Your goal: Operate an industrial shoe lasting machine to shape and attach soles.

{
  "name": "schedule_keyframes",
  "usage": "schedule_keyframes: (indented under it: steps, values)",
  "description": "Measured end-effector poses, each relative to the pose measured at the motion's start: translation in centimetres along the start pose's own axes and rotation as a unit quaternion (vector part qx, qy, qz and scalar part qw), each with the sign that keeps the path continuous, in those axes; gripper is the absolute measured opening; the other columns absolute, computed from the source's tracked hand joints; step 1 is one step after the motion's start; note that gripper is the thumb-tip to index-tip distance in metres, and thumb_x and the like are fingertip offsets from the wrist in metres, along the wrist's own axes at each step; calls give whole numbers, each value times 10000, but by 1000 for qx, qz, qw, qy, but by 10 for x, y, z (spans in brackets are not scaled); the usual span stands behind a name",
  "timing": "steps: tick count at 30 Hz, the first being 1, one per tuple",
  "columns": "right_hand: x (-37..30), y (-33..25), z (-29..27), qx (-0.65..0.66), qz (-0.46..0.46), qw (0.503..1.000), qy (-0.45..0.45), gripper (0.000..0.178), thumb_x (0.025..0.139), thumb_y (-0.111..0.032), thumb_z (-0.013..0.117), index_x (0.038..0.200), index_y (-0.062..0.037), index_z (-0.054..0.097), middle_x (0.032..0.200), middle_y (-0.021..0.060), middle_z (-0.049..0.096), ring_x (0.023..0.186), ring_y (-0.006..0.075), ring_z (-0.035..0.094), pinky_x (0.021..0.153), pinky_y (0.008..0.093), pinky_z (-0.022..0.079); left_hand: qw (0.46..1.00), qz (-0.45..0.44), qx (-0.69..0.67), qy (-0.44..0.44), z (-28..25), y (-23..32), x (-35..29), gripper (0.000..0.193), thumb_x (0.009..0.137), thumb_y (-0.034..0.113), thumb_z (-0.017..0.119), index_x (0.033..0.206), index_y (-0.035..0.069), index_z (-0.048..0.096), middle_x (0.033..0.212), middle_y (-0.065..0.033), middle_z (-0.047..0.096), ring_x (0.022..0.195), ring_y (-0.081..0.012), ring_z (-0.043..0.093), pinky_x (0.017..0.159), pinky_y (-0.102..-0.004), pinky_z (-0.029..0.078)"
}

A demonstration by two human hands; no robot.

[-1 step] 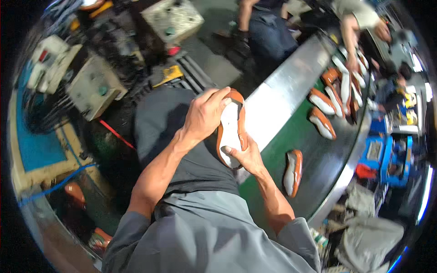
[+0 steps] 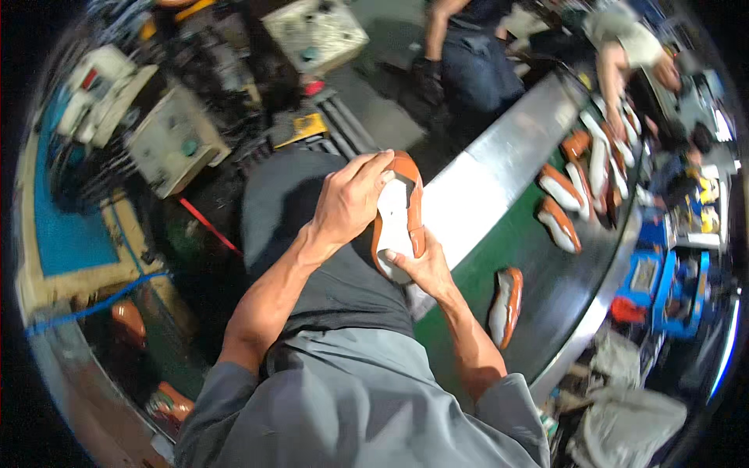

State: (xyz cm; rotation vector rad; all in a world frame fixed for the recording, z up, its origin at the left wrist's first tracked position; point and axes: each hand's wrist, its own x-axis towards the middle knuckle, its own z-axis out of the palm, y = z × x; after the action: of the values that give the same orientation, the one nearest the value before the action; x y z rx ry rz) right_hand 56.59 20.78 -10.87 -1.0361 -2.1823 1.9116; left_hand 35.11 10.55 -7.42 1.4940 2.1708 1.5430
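An unfinished shoe (image 2: 396, 214) is held bottom-up in front of me, its glossy brown upper showing around a pale white underside. The fingers of my left hand (image 2: 349, 193) are closed over its far end, with the thumb reaching onto the white bottom. Near the other end, my right hand (image 2: 424, 267) grips the edge, its thumb pressed against the underside. Part of the left edge is covered by my left hand. To the right, a similar brown and white shoe (image 2: 505, 308) lies on the green worktop (image 2: 460, 331), apart from both hands.
Farther along lie another shoe (image 2: 558, 225) and a pile of similar ones (image 2: 597, 160), where another person's hand (image 2: 614, 121) reaches in. A metal strip (image 2: 499, 168) edges the worktop. Machinery with a control box (image 2: 173, 147) stands left; blue crates (image 2: 663, 292) stand right.
The surroundings have shifted slightly right in view, with the worktop's nearer shoes also a little lower. Both hands keep the same hold on the shoe.
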Motion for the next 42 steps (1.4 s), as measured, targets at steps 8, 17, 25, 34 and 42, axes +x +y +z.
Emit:
schedule_keyframes:
  steps: [8,17,25,34,42]
  values:
    - [76,-30,104,-67,-214,973,-51,974,873,-281,955,1595,32,382,1444,240,662,1334,363,679,1138,448,532,990,-93,-85,-61,-151,66,-91,1011,812,127,904,1679,-18,406,1705,-260,455,1598,-376,448,1318,-461,344]
    - [81,-7,149,-72,-335,935,-92,871,861,-168,940,1566,1,458,1442,236,637,1324,421,654,1111,483,528,980,-150,-24,130,-113,51,-118,828,741,33,862,1514,-14,570,1530,-234,640,1421,-381,641,1215,-454,491]
    - [86,-13,140,-84,-330,936,-90,958,846,-179,946,1607,12,395,1504,263,595,1376,440,618,1172,490,498,978,-167,-62,109,-117,48,-112,881,755,80,911,1549,13,537,1596,-205,588,1506,-351,560,1254,-462,433]
    - [33,-113,76,-398,-369,818,-192,1087,821,-343,955,1735,-264,372,1743,322,243,1455,536,481,1170,567,525,864,-375,-277,190,-127,-69,-73,694,999,273,823,1596,66,536,1341,-108,704,1229,-233,677,1035,-391,557]
    - [57,-59,83,-465,-375,781,-181,813,797,-144,862,1534,-421,657,1761,297,262,1235,508,573,976,527,621,913,-363,-39,184,-81,-152,-81,376,1119,262,632,1317,-33,755,1237,-216,806,1152,-316,773,1008,-396,568]
